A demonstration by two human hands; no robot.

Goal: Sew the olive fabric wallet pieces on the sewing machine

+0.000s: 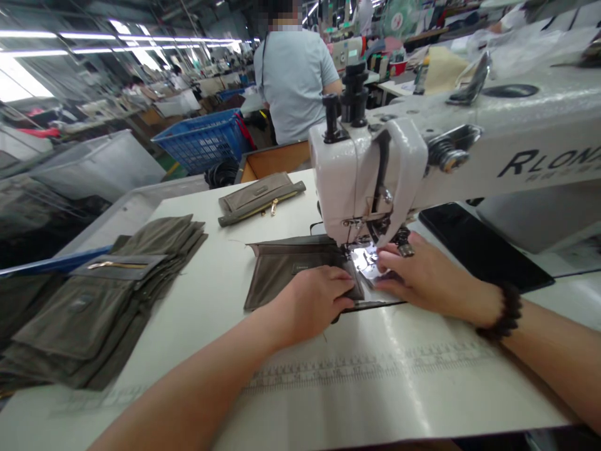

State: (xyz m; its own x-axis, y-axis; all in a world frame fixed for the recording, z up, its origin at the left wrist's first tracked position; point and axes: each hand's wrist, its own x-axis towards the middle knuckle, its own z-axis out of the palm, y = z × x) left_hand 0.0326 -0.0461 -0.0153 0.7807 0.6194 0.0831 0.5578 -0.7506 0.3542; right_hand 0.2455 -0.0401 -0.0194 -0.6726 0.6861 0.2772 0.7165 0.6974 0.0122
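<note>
A brown fabric piece [277, 282] with a small dark label lies on the machine bed, its right edge by the needle area of a white sewing machine [338, 181]. My left hand [312, 300] rests on this piece, fingers stretched out and lying flat near its right end. Just right of the lit needle plate [364, 258] is my right hand [417, 275], with a dark beaded bracelet on the wrist. Its thumb and index finger are bent toward each other by the presser foot; what is between them is too small to make out.
A stack of brown fabric pieces [89, 313] with zips lies at left. Behind the work is a folded brown zipped piece [260, 194]. A black phone [483, 244] lies under the machine arm. A printed ruler [328, 371] runs along the table. Beyond are a blue crate [201, 141] and a person [295, 81].
</note>
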